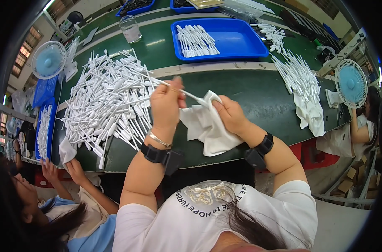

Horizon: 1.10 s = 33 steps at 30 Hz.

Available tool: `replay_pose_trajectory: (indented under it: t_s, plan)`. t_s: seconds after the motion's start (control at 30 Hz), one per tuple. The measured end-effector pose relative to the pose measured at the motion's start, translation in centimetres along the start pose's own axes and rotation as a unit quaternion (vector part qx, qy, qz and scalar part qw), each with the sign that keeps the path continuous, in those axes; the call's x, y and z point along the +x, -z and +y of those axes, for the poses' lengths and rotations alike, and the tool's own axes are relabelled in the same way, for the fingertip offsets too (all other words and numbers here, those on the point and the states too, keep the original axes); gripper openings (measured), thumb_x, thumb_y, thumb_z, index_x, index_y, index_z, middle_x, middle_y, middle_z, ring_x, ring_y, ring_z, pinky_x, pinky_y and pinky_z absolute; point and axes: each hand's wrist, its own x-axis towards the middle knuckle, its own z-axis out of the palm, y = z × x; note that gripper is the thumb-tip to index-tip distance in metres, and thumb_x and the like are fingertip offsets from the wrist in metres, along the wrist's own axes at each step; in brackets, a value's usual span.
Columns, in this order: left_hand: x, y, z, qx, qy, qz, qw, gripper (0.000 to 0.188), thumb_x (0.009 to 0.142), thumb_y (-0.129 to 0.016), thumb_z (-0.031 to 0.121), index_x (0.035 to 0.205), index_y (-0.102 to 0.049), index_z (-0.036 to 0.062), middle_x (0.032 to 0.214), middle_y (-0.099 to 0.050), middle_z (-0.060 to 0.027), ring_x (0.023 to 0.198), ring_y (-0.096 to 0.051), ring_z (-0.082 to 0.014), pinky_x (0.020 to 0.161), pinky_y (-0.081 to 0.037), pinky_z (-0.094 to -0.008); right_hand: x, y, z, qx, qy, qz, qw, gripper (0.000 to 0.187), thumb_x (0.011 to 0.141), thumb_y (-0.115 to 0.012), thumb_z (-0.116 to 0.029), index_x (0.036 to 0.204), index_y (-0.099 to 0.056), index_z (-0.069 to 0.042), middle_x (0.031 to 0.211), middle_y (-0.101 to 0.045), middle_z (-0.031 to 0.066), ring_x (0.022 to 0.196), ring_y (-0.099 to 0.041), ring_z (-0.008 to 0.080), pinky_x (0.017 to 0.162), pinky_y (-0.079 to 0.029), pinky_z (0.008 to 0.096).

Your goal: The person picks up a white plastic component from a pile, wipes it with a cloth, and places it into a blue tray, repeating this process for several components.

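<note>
A thin white plastic stick with a thicker end [193,97] slants between my two hands over the green table. My left hand [165,103] is closed around its thin shaft, slightly blurred. My right hand [231,113] pinches a white cloth [212,132] folded around the thicker end, which is partly hidden by it. The rest of the cloth hangs down toward the table's near edge. Just left of my left hand spreads a big loose pile of similar white sticks [111,96].
A blue tray [241,40] beyond my hands holds a row of sticks. More sticks [298,77] lie to the right, beside another cloth [310,117]. A glass bottle [130,30] stands behind the pile. Fans [48,61] flank the table. A co-worker's hand [75,170] holds a cloth at left.
</note>
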Motion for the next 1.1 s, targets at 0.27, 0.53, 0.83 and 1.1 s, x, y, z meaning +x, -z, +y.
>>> replay_pose_trajectory:
  t_s: [0.27, 0.53, 0.83, 1.1]
  plan:
    - [0.2, -0.5, -0.5, -0.008, -0.032, 0.046, 0.998, 0.021, 0.083, -0.063, 0.019, 0.074, -0.056, 0.0021, 0.057, -0.053, -0.0025, 0.042, -0.046, -0.0068, 0.039, -0.036, -0.0182, 0.8, -1.6, 0.6, -0.019, 0.075, 0.158, 0.984, 0.022, 0.09, -0.048, -0.02, 0.101, -0.053, -0.001, 0.079, -0.059, 0.0079, 0.074, -0.056, 0.0171, 0.068, -0.044, 0.0285]
    - [-1.4, -1.0, -1.0, 0.001, 0.003, -0.03, 1.0, 0.021, 0.084, -0.062, 0.021, 0.074, -0.057, 0.0023, 0.057, -0.053, -0.0024, 0.042, -0.045, -0.0064, 0.039, -0.036, -0.0183, 0.0, -0.4, -1.2, -0.014, 0.028, -0.069, 0.997, 0.027, 0.088, -0.053, -0.019, 0.108, -0.053, -0.001, 0.086, -0.06, 0.0078, 0.078, -0.055, 0.0157, 0.072, -0.044, 0.0266]
    - [-0.6, -0.6, -0.4, -0.05, 0.022, 0.012, 0.998, 0.026, 0.087, -0.058, 0.025, 0.074, -0.056, 0.0025, 0.056, -0.051, -0.0014, 0.04, -0.043, -0.0062, 0.038, -0.033, -0.0179, 0.4, 1.4, -0.6, 0.266, -0.093, -0.144, 0.949, 0.033, 0.087, -0.055, -0.016, 0.116, -0.051, -0.001, 0.093, -0.06, 0.0032, 0.082, -0.054, 0.0092, 0.074, -0.043, 0.0244]
    - [1.4, 2.4, 0.9, -0.223, -0.003, 0.032, 0.974, 0.025, 0.089, -0.055, 0.024, 0.078, -0.055, 0.0026, 0.059, -0.052, -0.0018, 0.044, -0.046, -0.0075, 0.04, -0.036, -0.0191, 0.8, 1.8, -1.0, 0.269, -0.097, -0.106, 0.952, 0.033, 0.088, -0.052, -0.014, 0.118, -0.05, -0.001, 0.097, -0.061, 0.007, 0.087, -0.056, 0.0125, 0.08, -0.043, 0.0251]
